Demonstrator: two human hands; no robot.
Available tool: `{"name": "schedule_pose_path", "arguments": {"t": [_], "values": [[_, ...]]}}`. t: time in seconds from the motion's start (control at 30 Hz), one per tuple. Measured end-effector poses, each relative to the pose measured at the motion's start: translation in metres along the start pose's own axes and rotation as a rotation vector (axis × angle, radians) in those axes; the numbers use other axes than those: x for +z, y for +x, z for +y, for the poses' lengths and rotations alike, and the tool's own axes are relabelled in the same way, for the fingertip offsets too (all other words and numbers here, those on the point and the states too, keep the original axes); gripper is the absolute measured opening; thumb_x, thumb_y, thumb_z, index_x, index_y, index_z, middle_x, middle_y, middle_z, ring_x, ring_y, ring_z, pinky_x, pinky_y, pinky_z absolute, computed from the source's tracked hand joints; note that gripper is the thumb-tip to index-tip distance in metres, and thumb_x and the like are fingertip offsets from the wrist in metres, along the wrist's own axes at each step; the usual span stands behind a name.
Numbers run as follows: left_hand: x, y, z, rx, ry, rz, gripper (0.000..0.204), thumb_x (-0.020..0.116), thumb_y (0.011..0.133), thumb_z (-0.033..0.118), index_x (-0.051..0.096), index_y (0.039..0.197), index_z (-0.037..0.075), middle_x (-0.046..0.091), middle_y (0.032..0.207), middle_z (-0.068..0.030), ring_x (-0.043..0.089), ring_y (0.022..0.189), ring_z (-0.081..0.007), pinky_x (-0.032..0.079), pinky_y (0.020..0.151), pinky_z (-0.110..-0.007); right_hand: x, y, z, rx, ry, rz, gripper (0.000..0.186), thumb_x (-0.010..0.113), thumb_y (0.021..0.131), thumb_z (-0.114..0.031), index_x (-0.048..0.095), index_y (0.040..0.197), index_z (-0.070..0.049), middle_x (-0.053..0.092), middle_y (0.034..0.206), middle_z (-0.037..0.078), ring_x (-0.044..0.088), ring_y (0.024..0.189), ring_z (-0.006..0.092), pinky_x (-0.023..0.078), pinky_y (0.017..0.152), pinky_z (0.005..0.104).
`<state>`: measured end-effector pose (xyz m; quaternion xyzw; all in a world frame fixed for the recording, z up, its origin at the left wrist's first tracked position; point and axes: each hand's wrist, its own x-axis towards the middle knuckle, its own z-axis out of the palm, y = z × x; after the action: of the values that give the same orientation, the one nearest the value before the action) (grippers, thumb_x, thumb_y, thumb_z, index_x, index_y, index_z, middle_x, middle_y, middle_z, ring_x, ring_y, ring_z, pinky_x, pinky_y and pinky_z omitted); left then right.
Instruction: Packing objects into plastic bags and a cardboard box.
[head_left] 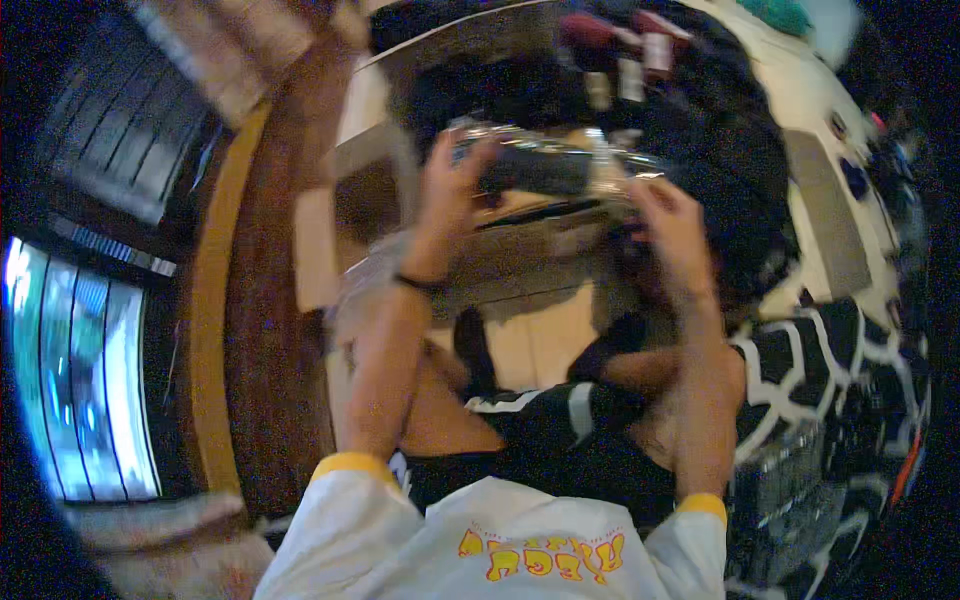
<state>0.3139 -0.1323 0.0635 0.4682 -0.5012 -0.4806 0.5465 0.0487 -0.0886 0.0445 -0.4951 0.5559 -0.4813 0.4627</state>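
Observation:
A long dark package in shiny clear plastic (540, 168) stretches between my two hands, blurred by motion. My left hand (455, 180) is closed on its left end. My right hand (668, 208) pinches the plastic at the right end. What is inside the wrap I cannot make out. Just below it is an open cardboard box (515, 262), in front of my crossed legs. Its contents are mostly hidden behind the package and my hands.
A smaller open carton (368, 205) stands to the left on the wooden floor (285, 370). Beyond the package lies a heap of black material (735, 170), with red-and-white items (657, 50) at its far side. Black-and-white patterned cloth (815, 355) spreads at my right.

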Motion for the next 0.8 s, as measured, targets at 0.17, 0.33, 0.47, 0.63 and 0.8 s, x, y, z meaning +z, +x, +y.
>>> {"name": "schedule_pose_path", "arguments": {"t": [0.17, 0.33, 0.47, 0.63, 0.8], "values": [[0.001, 0.001, -0.021, 0.163, 0.253, 0.094, 0.039, 0.065, 0.095, 0.041, 0.064, 0.119, 0.01, 0.061, 0.12, -0.0074, 0.061, 0.099, -0.0171, 0.05, 0.091, -0.035, -0.004, -0.012, -0.016, -0.093, -0.128, 0.141, 0.023, 0.067, 0.097, -0.025, 0.072, 0.102, -0.002, 0.067, 0.089, 0.001, 0.055, 0.08, 0.0085, 0.045, 0.072, 0.0237], [-0.003, 0.017, -0.012, 0.14, -0.078, 0.106, 0.034, 0.067, 0.093, 0.038, 0.062, 0.101, 0.005, 0.06, 0.077, 0.0007, 0.058, 0.063, -0.0076, 0.047, 0.05, -0.028, -0.004, -0.015, -0.041, -0.127, -0.2, 0.082, 0.022, 0.066, 0.097, -0.026, 0.07, 0.097, -0.004, 0.062, 0.083, -0.001, 0.051, 0.072, 0.0082, 0.042, 0.064, 0.0229], [-0.014, 0.012, -0.007, -0.045, -0.254, 0.064, 0.029, 0.068, 0.092, 0.035, 0.063, 0.097, 0.007, 0.06, 0.074, -0.0008, 0.06, 0.061, -0.0082, 0.047, 0.045, -0.025, 0.003, -0.019, -0.034, -0.172, -0.092, -0.027, 0.023, 0.062, 0.1, -0.027, 0.069, 0.103, -0.005, 0.066, 0.088, 0.002, 0.056, 0.068, 0.0074, 0.042, 0.06, 0.021], [-0.024, 0.015, 0.001, 0.17, -0.041, 0.146, 0.03, 0.07, 0.09, 0.033, 0.067, 0.091, 0.004, 0.061, 0.072, -0.0021, 0.059, 0.06, -0.0102, 0.049, 0.051, -0.029, 0.01, -0.009, -0.016, 0.017, 0.133, -0.05, 0.029, 0.055, 0.103, -0.033, 0.064, 0.117, -0.01, 0.069, 0.096, 0.004, 0.06, 0.069, 0.0078, 0.048, 0.063, 0.023], [-0.021, 0.013, 0.01, 0.321, 0.363, 0.211, 0.035, 0.072, 0.089, 0.035, 0.073, 0.101, 0.002, 0.072, 0.084, -0.0097, 0.067, 0.072, -0.0182, 0.055, 0.071, -0.035, 0.051, 0.005, 0.078, 0.163, 0.577, 0.16, 0.028, 0.054, 0.102, -0.032, 0.06, 0.118, -0.01, 0.067, 0.098, 0.006, 0.063, 0.089, 0.0152, 0.051, 0.08, 0.032]]}}
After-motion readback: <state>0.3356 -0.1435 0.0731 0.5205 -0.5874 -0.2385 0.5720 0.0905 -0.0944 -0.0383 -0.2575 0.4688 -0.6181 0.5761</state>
